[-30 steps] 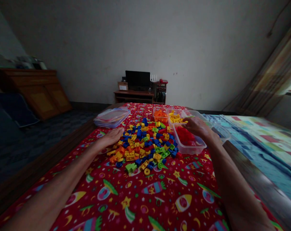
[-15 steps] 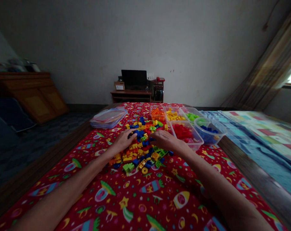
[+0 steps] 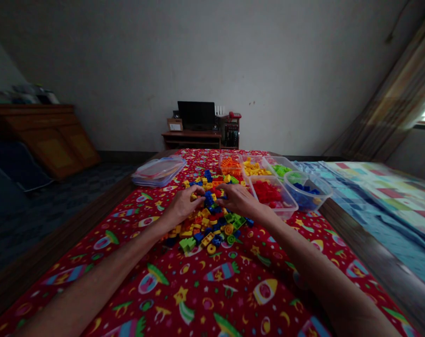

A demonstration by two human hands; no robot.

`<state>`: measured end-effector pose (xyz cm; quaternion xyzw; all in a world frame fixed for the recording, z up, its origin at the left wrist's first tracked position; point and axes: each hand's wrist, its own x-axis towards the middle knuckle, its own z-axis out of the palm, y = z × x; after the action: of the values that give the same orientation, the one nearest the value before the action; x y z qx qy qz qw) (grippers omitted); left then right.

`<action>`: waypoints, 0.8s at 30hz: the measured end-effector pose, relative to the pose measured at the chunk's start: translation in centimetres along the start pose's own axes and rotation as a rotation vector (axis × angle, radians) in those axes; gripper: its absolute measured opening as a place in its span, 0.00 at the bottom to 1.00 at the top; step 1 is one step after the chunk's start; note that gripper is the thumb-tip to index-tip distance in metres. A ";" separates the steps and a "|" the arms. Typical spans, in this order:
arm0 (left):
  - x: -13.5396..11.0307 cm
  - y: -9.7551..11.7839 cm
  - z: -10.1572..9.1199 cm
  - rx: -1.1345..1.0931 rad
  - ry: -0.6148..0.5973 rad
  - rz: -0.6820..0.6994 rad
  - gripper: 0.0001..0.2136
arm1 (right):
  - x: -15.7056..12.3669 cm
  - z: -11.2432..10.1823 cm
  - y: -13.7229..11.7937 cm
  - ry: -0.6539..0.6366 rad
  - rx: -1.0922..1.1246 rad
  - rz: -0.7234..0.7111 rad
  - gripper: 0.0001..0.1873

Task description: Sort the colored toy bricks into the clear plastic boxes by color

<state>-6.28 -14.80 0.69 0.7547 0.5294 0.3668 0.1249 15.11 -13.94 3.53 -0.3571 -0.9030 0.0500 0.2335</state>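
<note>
Toy building bricks (image 3: pixel 207 238) in yellow, blue, green, red and orange lie in a loose heap on the red patterned tablecloth (image 3: pixel 215 299). My left hand (image 3: pixel 184 204) reaches into the heap from the left, its thumb and fingers curled against a blue brick cluster (image 3: pixel 208 199). From the opposite side, my right hand (image 3: pixel 238 200) bends over the same cluster with its fingertips pressed in on it. Small yellow and red bricks show close by. The fingertips partly hide the pieces, and whether the blue ones are joined cannot be made out.
Right of the heap stand clear containers of sorted bricks: orange (image 3: pixel 229 164), yellow (image 3: pixel 254 168), green (image 3: pixel 281 171), red (image 3: pixel 267 191), plus a round tub (image 3: pixel 326 189) of blue ones. Stacked clear lids (image 3: pixel 159 171) lie at the left. A bed (image 3: pixel 384 210) adjoins the table.
Both hands have closed in on the blue bricks in the middle of the heap, my left moving slightly right. The fingers are more curled now. The containers and lids stay put.
</note>
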 end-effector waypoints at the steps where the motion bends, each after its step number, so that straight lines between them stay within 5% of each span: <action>1: -0.1 0.2 0.0 -0.006 -0.003 0.009 0.09 | 0.0 -0.1 -0.4 -0.012 0.010 0.010 0.18; 8: -0.5 2.0 0.2 -0.124 0.048 -0.016 0.10 | 0.1 0.2 -1.3 -0.042 0.013 0.017 0.14; 13: -0.3 2.5 0.5 -0.363 0.103 -0.108 0.21 | 0.2 1.2 -1.3 0.029 -0.047 -0.040 0.12; 17: -0.4 2.5 0.4 -0.364 0.080 -0.085 0.20 | 0.2 1.2 -1.1 0.099 -0.129 -0.056 0.12; 24: 0.0 1.5 -1.5 -0.056 0.075 0.005 0.17 | -0.6 -3.7 4.4 0.396 -0.204 0.105 0.14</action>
<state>-6.28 -15.69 2.64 0.7379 0.5214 0.4100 0.1248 19.91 -11.39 5.49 -0.4285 -0.8200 -0.1007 0.3659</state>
